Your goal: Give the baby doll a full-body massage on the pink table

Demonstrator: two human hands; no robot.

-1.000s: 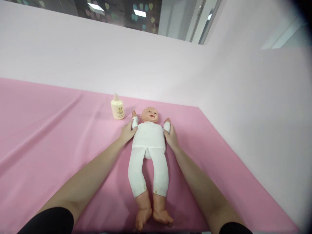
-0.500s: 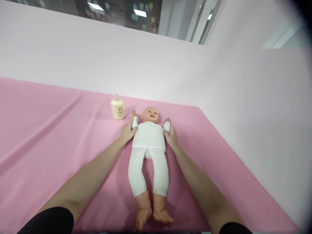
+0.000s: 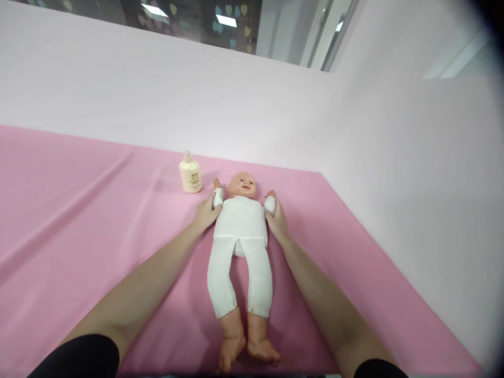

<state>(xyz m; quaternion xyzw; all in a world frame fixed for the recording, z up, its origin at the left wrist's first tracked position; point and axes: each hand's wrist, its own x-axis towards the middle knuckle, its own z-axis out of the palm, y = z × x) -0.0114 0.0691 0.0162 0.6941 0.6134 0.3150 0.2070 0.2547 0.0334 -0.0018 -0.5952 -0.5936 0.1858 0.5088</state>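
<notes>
A baby doll (image 3: 241, 220) in white cloth lies on its back, its head towards the wall and its bare feet towards me. My left hand (image 3: 206, 214) is closed around the doll's arm on the left side, thumb on top near the shoulder. On the other side my right hand (image 3: 277, 220) grips the doll's other arm, thumb against the white sleeve. Both doll arms are bent up with their small hands beside the head. Some of my fingers are hidden behind the doll's arms.
A cream-coloured pump bottle (image 3: 190, 176) with a printed label stands left of the doll's head. Pink cloth (image 3: 98, 220) with a few creases covers the table. White walls (image 3: 157, 89) rise behind and to the right, with a window (image 3: 197, 26) at the top.
</notes>
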